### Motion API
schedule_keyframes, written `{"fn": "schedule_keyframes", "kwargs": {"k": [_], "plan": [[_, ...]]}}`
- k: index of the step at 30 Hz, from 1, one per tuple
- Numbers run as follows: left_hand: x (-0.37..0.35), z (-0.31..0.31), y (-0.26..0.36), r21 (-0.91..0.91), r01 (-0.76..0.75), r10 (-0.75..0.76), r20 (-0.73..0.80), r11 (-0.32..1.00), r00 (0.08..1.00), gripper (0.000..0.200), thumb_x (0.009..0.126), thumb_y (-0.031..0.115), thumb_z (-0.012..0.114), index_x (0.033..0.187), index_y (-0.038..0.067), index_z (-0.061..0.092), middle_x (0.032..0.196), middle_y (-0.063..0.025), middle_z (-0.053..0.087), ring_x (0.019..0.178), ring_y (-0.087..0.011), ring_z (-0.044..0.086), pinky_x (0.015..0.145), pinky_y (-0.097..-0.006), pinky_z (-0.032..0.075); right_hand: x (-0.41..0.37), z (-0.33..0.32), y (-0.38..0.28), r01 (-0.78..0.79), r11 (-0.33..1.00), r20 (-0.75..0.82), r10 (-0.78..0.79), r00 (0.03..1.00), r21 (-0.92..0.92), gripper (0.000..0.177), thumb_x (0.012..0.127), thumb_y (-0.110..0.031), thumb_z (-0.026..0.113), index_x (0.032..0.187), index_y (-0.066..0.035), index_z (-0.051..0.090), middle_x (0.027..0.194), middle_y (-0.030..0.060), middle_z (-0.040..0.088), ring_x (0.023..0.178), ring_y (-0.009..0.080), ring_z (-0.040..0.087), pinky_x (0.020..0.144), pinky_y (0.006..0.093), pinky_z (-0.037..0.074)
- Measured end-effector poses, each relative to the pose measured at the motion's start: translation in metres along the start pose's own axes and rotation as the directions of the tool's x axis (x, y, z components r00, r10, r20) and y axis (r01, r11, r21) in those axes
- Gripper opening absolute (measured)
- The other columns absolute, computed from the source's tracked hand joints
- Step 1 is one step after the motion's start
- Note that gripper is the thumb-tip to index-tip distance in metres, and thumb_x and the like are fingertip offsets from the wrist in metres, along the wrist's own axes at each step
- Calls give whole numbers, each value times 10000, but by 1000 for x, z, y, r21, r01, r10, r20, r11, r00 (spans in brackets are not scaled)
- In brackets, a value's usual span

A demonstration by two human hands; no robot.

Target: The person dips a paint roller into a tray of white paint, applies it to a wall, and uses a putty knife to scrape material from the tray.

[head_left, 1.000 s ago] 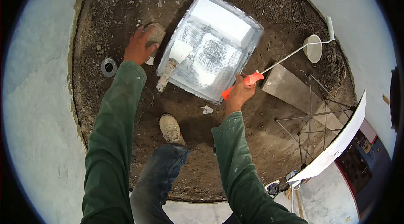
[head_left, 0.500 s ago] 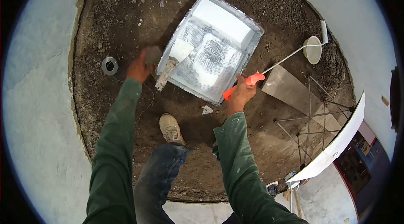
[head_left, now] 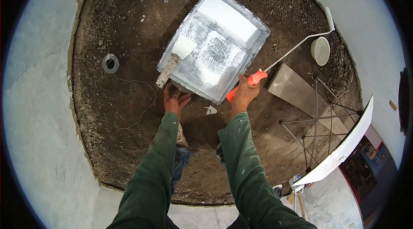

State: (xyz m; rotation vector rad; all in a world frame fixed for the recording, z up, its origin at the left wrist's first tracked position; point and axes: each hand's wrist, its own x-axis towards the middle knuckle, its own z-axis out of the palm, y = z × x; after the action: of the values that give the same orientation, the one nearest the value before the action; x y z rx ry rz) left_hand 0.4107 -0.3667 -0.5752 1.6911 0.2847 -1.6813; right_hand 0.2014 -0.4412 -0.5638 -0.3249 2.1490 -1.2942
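Note:
My left hand (head_left: 175,100) is at the lower left edge of a paint-covered tray (head_left: 257,44), with some fingers spread and other fingertips hidden in shadow by the rim. What those fingertips hold cannot be made out. A scraper with a white blade (head_left: 184,46) and a stained handle (head_left: 167,72) lies across the tray's left side. White paint fills the deeper upper end. Closed around the orange handle (head_left: 257,76) of a roller frame, my right hand (head_left: 245,94) is beside the tray's lower right edge. The metal rod (head_left: 292,50) reaches up and right to a white end piece.
A pale bowl (head_left: 320,51) sits on the soil at right, above a board (head_left: 297,90). Thin metal legs (head_left: 317,119) support a white panel (head_left: 344,147). A wire roll (head_left: 110,63) lies at left. Pale curved walls (head_left: 43,100) surround the soil.
My left hand has moved down and right to the tray's lower edge; the blurred grey object near it is no longer visible. The tray has shifted slightly upward, and the roller frame's rod has swung upward.

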Motion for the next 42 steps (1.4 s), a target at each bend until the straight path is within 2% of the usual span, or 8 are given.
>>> {"fn": "schedule_keyframes", "kwargs": {"k": [11, 13, 18, 27, 34, 36, 39, 42], "plan": [[14, -29, 5, -57, 48, -36, 189, 997, 981, 549, 929, 74, 332, 1461, 96, 199, 1333, -174, 445, 1088, -358, 571, 893, -498, 512, 12, -1, 10, 13, 998, 7, -13, 1000, -61, 269, 701, 6, 676, 939, 34, 553, 840, 72, 597, 741, 163, 560, 705, 312, 454], [19, -49, 15, -72, 60, -70, -144, 996, 987, 481, 944, 160, 381, 1421, 128, 328, 1244, -203, 506, 1081, -355, 570, 825, -459, 538, 15, 0, 16, 40, 995, -8, -40, 999, -92, 269, 698, 8, 674, 938, 34, 555, 842, 73, 600, 741, 166, 564, 713, 313, 456], [27, -49, 88, 442, -233, 268, -19, 866, 963, 429, 924, 355, 529, 1294, 139, 516, 1132, -112, 595, 941, -230, 626, 763, -375, 542, 4, 2, 8, 76, 989, -35, -81, 996, -127, 251, 697, 1, 668, 922, 32, 561, 844, 81, 613, 739, 184, 578, 729, 319, 464], [52, -39, 98, 729, -402, 377, 211, 554, 902, 189, 887, -16, 530, 1045, 43, 615, 866, -44, 633, 708, -129, 614, 592, -289, 497, -5, -6, 23, 157, 956, -36, -171, 985, -247, 231, 685, -34, 653, 894, 25, 572, 817, 93, 623, 729, 217, 593, 733, 346, 469], [32, -52, 94, 638, -371, 341, 177, 675, 923, 106, 860, 47, 585, 962, 53, 615, 797, -37, 629, 719, -119, 597, 595, -294, 484, -13, -11, 18, 276, 880, 35, -285, 958, -386, 240, 691, -63, 649, 908, 13, 580, 825, 154, 639, 767, 330, 627, 735, 394, 473], [46, -68, 83, 756, -491, 439, 299, 433, 847, 70, 897, 102, 562, 948, 71, 598, 798, -12, 617, 702, -96, 594, 565, -279, 493, -13, -12, 17, 296, 873, 67, -293, 954, -388, 244, 698, -77, 648, 919, 6, 589, 839, 155, 650, 788, 334, 635, 733, 400, 474], [44, -72, 74, 788, -446, 457, 239, 424, 857, 55, 896, 106, 583, 932, 67, 596, 757, -7, 613, 661, -87, 583, 550, -280, 483, -16, -10, 14, 293, 878, 110, -271, 956, -378, 249, 691, -78, 651, 916, 9, 587, 825, 151, 650, 783, 334, 636, 732, 401, 474], [40, -73, 71, 725, -312, 340, 113, 615, 933, 49, 900, 101, 587, 935, 69, 597, 784, -11, 623, 658, -91, 587, 557, -283, 486, -16, -9, 16, 275, 867, 137, -239, 961, -415, 244, 687, -77, 647, 902, 17, 580, 817, 156, 651, 764, 334, 636, 730, 398, 477]]}}
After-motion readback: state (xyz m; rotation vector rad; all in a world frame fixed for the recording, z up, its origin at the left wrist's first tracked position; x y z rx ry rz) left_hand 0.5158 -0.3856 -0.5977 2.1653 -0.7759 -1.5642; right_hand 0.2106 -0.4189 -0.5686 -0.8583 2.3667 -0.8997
